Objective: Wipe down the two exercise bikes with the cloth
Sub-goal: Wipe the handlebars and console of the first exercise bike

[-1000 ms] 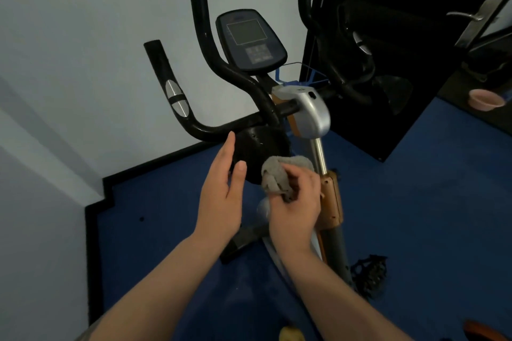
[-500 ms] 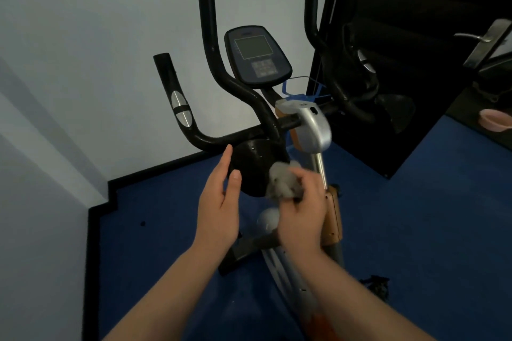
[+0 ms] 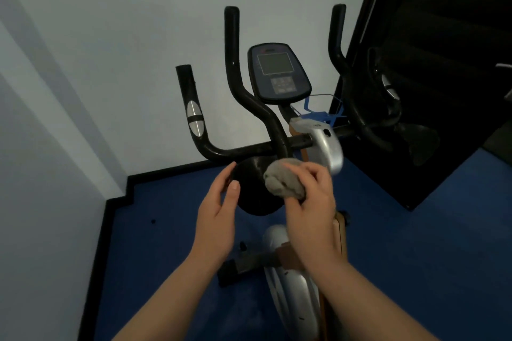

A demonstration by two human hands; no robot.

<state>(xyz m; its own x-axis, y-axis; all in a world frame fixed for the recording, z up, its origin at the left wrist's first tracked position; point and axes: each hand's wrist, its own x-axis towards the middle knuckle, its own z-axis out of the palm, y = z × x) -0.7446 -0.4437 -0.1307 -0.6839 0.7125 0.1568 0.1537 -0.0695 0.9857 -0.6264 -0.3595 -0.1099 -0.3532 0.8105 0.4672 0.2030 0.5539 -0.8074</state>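
One exercise bike (image 3: 324,144) with black handlebars, a dark console (image 3: 278,73) and a silver and orange frame stands in front of me. My right hand (image 3: 311,202) grips a bunched grey cloth (image 3: 282,181) in front of the black round pad (image 3: 255,174) under the handlebar (image 3: 241,151). My left hand (image 3: 217,214) is held edge-on with straight fingers just left of that pad, its fingertips at the pad's rim. A second bike is not visible.
A white wall stands behind and to the left, with a black skirting (image 3: 119,196) along the blue floor (image 3: 415,243). A dark glossy door panel (image 3: 432,63) at the right reflects the handlebars. A blue wire holder (image 3: 324,112) sits behind the console.
The view has tilted so the bike sits lower in the frame. My right hand with the cloth has shifted slightly up against the round pad. The left hand keeps its pose.
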